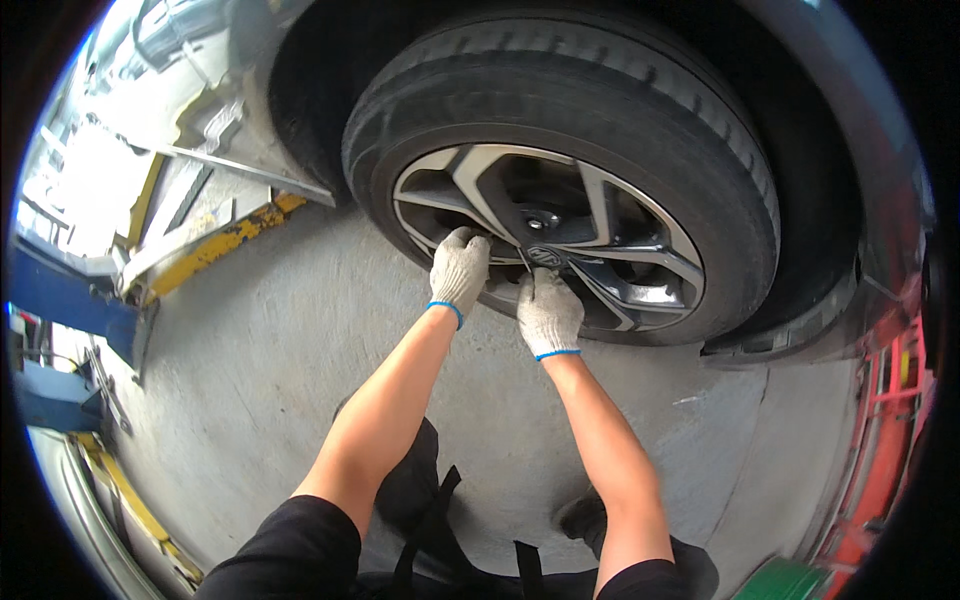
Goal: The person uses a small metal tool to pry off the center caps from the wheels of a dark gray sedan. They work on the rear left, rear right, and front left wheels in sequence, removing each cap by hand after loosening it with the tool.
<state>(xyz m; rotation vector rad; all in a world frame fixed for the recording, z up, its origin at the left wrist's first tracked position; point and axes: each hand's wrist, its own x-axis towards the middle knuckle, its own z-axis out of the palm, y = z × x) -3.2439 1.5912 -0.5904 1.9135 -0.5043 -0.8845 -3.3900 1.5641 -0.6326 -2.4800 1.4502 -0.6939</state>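
Note:
Before me is a car's tyre [570,86] on a two-tone alloy wheel [471,176], its center cap [545,256] bearing the MG emblem. My left hand [459,268], in a pale knit glove with a blue cuff, is at the lower left spokes. Its fingers are curled and their tips partly hidden, so its grip is unclear. Just below the center cap, my right hand [550,311], gloved alike, is closed around a thin metal tool [525,259]. The shaft reaches up to the cap's left edge; the handle is hidden in the glove. A shiny lug nut [535,223] shows above the cap.
The dark wheel arch [814,187] surrounds the tyre. At left, a yellow lift arm [225,244] with chipped paint extends toward the car, near a blue lift part [67,300]. Red metal equipment [881,450] lines the right edge, with a green object [784,581] below. Grey concrete floor [300,322] lies underneath.

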